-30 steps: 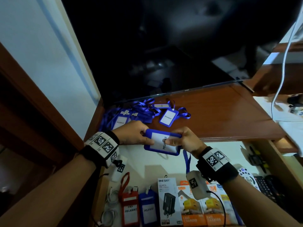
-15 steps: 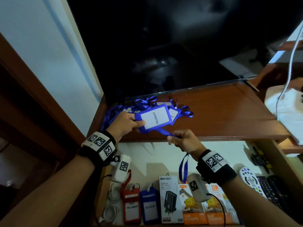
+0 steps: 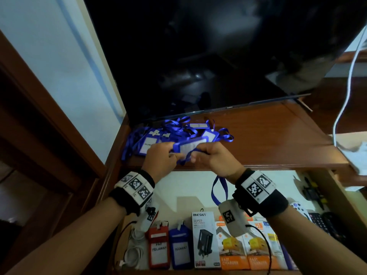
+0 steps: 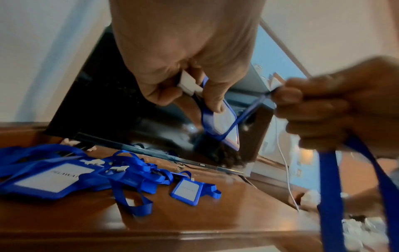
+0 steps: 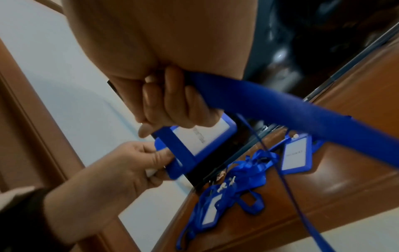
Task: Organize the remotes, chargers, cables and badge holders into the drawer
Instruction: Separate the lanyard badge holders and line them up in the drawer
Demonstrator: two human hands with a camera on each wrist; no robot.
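Observation:
My left hand (image 3: pixel 162 157) (image 4: pixel 190 90) pinches the clip end of a blue badge holder (image 3: pixel 188 146) (image 4: pixel 224 124) (image 5: pixel 194 145) above the wooden cabinet top (image 3: pixel 268 139). My right hand (image 3: pixel 210 157) (image 5: pixel 170 109) grips its blue lanyard (image 3: pixel 218 189) (image 5: pixel 270 105) (image 4: pixel 330 187), which crosses the holder's face and hangs in a loop under my wrist. More blue badge holders (image 3: pixel 151 143) (image 4: pixel 51 179) (image 5: pixel 295 155) lie tangled on the top behind. The open drawer (image 3: pixel 190 187) below holds a red badge holder (image 3: pixel 158 249), a blue one (image 3: pixel 180 249), charger boxes (image 3: pixel 232 249), a white cable (image 3: pixel 133 253) and remotes (image 3: pixel 301 211).
A dark TV screen (image 3: pixel 198 56) stands at the back of the cabinet top. A white cable (image 3: pixel 345 90) hangs at the right over a white cloth (image 3: pixel 355 147). A wall and wooden door frame (image 3: pixel 49 120) are to the left.
The badge holder has tipped nearly flat and come lower between my hands. My right hand rose up to it, drawing the lanyard across the holder's face.

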